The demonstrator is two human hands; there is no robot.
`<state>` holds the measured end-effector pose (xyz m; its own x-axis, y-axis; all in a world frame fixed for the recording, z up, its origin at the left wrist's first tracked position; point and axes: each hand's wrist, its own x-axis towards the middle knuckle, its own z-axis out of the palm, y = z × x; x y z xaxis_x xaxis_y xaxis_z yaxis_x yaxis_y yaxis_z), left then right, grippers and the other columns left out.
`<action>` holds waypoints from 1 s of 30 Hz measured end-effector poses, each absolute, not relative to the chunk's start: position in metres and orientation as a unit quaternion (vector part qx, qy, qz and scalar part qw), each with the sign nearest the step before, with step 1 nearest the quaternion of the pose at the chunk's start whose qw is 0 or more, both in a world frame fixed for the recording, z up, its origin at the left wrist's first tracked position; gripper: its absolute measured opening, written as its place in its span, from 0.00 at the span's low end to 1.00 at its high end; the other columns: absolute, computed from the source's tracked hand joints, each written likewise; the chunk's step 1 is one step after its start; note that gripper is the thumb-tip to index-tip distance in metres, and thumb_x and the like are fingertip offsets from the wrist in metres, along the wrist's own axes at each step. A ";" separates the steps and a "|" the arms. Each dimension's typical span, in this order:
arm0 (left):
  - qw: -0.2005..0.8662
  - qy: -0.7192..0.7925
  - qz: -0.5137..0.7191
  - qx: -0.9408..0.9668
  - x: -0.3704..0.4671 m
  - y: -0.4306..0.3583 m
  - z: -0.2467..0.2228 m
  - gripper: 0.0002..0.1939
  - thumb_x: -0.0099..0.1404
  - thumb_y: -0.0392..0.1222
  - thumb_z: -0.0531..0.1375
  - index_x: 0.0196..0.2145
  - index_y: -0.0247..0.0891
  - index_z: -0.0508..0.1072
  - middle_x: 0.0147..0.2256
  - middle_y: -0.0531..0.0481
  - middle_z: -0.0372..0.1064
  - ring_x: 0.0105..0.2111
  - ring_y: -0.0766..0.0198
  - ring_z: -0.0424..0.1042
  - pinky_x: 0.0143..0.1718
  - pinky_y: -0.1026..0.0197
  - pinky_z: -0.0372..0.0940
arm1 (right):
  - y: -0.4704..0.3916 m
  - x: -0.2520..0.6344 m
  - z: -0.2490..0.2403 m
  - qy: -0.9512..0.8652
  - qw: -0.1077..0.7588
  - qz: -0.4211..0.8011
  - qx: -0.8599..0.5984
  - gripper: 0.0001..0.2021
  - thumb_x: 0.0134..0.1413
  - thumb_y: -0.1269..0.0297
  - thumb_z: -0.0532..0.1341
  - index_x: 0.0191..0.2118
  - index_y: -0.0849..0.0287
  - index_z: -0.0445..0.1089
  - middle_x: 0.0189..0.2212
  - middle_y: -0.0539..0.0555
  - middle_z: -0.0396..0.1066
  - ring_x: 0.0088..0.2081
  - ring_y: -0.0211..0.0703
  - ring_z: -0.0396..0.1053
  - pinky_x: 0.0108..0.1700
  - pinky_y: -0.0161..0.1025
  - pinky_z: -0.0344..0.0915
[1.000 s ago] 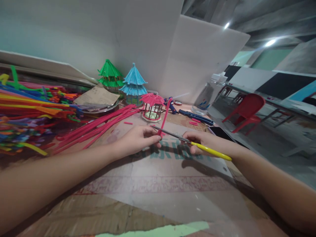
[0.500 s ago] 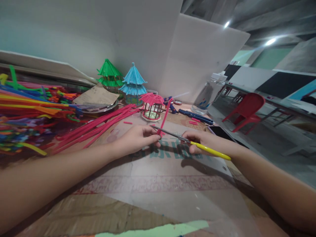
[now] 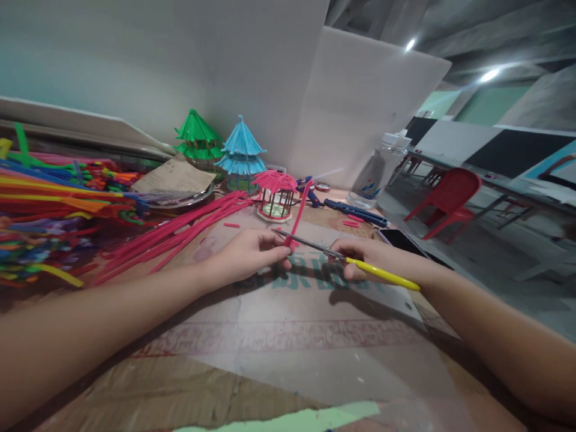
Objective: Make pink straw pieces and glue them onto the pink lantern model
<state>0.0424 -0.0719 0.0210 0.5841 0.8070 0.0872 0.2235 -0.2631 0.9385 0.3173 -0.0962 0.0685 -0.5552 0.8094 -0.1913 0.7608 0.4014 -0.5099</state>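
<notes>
In the middle of the head view, my left hand (image 3: 252, 255) pinches the lower end of a pink pipe cleaner (image 3: 300, 210), which stands up at a slant. My right hand (image 3: 366, 258) is closed round yellow-handled scissors (image 3: 382, 274). Their blades reach left across the pipe cleaner, just above my left fingertips. Whether the blades are parted is hard to see. Just behind my hands stands a small round pavilion with a pink pipe-cleaner roof (image 3: 275, 195). Short cut pink pieces (image 3: 351, 221) lie to the right of it.
Long pink pipe cleaners (image 3: 180, 237) lie at left beside a many-coloured heap (image 3: 54, 198). A green pavilion (image 3: 198, 135) and a blue pavilion (image 3: 243, 147) stand behind. At right are a blue tool (image 3: 357, 211), a phone (image 3: 407, 245) and a clear bottle (image 3: 380, 171).
The whole view has shifted very slightly. My hands, the scissors and the pink pipe cleaner keep nearly the same position relative to each other.
</notes>
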 end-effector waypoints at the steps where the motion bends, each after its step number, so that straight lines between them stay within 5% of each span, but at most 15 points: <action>1: 0.496 0.349 0.293 0.739 0.043 -0.072 0.021 0.12 0.63 0.47 0.59 0.32 0.34 0.75 0.31 0.46 0.78 0.26 0.66 0.72 0.28 0.66 0.63 | -0.096 0.318 0.068 -0.837 0.043 0.277 -0.470 0.22 0.52 0.44 0.60 0.42 0.59 0.68 0.32 0.51 0.66 0.32 0.41 0.62 0.33 0.35 0.57; 20: 0.516 0.359 0.280 0.726 0.044 -0.075 0.026 0.10 0.64 0.44 0.59 0.32 0.33 0.74 0.30 0.47 0.78 0.27 0.67 0.72 0.26 0.67 0.61 | -0.096 0.317 0.063 -0.826 0.036 0.292 -0.481 0.20 0.51 0.44 0.61 0.37 0.58 0.69 0.30 0.50 0.68 0.31 0.41 0.64 0.31 0.34 0.57; 30: 0.489 0.355 0.292 0.741 0.040 -0.069 0.019 0.15 0.65 0.50 0.57 0.32 0.34 0.75 0.33 0.45 0.78 0.33 0.61 0.75 0.33 0.64 0.65 | -0.089 0.319 0.062 -0.806 0.068 0.258 -0.528 0.22 0.51 0.44 0.58 0.39 0.60 0.69 0.29 0.51 0.68 0.27 0.38 0.62 0.28 0.34 0.56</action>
<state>0.0404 -0.0685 0.0192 0.5770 0.8121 0.0865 0.2407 -0.2704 0.9322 0.3189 -0.0893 0.0623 -0.4333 0.8866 -0.1619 0.8161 0.3097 -0.4879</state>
